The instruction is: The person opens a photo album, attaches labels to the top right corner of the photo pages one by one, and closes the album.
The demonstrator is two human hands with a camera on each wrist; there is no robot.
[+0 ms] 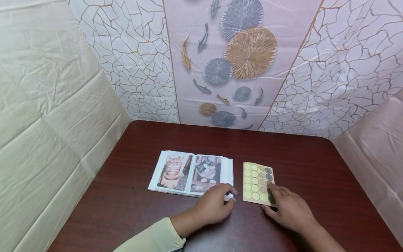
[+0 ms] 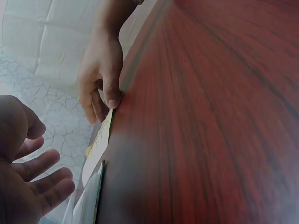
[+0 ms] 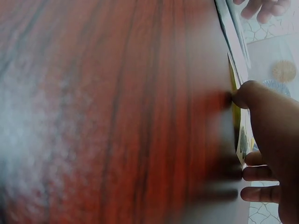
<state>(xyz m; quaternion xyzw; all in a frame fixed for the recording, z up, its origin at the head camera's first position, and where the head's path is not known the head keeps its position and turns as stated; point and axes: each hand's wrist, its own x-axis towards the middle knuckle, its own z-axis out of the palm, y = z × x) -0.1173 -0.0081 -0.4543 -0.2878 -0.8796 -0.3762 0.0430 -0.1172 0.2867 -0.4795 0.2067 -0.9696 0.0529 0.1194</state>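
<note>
An open photo album (image 1: 190, 175) lies on the table with cat photos on both pages. My left hand (image 1: 217, 203) is over its lower right corner; in the left wrist view its loosely bent fingers (image 2: 49, 184) hold nothing. To the album's right lies a sheet of round stickers (image 1: 256, 183), in yellow, tan and dark columns. My right hand (image 1: 289, 206) is at the sheet's lower right, index finger over the dark column and thumb by the bottom edge. In the right wrist view the thumb (image 3: 245, 95) and straight fingers (image 3: 261, 175) lie along the sheet (image 3: 237, 112).
The dark red-brown wooden table (image 1: 201, 138) extends around the album and sheet. Behind it hangs a cloth (image 1: 217, 73) printed with fish and round leaves. Pale draped cloth (image 1: 47, 122) stands along the left side, and more cloth (image 1: 374, 157) along the right.
</note>
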